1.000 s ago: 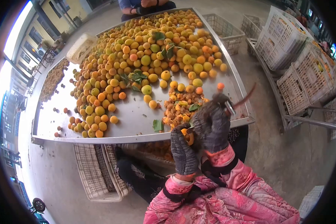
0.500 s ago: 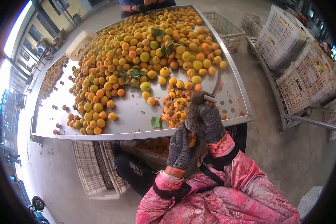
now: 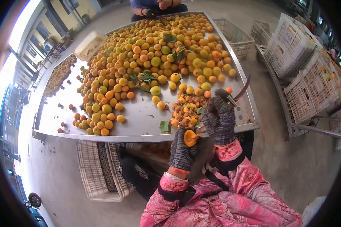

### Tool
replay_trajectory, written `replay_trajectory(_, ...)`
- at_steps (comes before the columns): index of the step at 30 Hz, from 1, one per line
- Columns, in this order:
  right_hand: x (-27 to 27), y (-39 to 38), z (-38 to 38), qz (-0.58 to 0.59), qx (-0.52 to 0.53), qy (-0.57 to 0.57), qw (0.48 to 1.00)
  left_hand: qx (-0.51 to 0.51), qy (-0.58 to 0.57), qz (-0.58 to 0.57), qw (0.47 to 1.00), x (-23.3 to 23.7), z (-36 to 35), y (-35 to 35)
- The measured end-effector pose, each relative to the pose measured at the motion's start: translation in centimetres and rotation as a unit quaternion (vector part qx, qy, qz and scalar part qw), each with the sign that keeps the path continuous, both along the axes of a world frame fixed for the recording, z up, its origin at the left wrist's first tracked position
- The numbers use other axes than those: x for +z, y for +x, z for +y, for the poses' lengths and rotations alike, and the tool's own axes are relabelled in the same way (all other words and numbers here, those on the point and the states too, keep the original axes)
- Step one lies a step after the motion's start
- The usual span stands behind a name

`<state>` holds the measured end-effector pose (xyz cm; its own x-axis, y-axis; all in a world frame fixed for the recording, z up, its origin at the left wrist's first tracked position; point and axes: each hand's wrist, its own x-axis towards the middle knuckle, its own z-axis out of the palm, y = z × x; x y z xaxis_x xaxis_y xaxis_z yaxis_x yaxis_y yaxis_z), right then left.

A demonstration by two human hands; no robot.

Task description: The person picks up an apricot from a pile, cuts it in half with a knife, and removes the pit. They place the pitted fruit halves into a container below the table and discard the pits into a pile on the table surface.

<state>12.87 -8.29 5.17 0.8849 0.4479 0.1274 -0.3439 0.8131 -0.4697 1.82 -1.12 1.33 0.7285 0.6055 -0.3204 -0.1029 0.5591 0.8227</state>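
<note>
My left hand, in a grey knit glove, is closed on an opened apricot half at the table's front edge. The cut, hollow side of the fruit faces up. Just to its right, my gloved right hand grips a curved knife, its blade pointing up and right. Beyond both hands lies a small heap of brown pits and fruit bits on the metal table. Whole yellow-orange apricots cover much of the tabletop, with some green leaves among them.
A person sits at the far side. A pale plastic basket rests on the table's left edge, near a spread of small brown pieces. Crates stand below the table, and stacked white crates on a cart at right.
My hands have moved apart, and the opened apricot half now shows in my left hand. My right hand has shifted right, swinging the knife blade outward. The whole view has shifted slightly.
</note>
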Motion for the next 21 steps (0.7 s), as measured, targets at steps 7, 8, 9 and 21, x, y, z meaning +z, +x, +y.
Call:
replay_trajectory(7, -2.3, -2.6, 2.0, -0.136, -0.087, -0.263, 0.951, 0.020, -0.311, -0.123, 0.942, -1.3, 0.6, 3.6)
replay_trajectory(8, -2.0, -2.5, 2.6, -0.140, -0.086, -0.258, 0.952, 0.047, -0.337, -0.136, 0.930, -1.0, 1.0, 4.1)
replay_trajectory(9, -1.5, -2.4, 3.2, -0.127, -0.088, -0.234, 0.960, 0.044, -0.358, -0.143, 0.922, -0.7, 1.7, 4.2)
replay_trajectory(21, -2.8, -0.6, 7.1, 0.041, -0.106, -0.142, 0.983, -0.004, -0.285, -0.112, 0.952, -0.6, 5.1, 3.6)
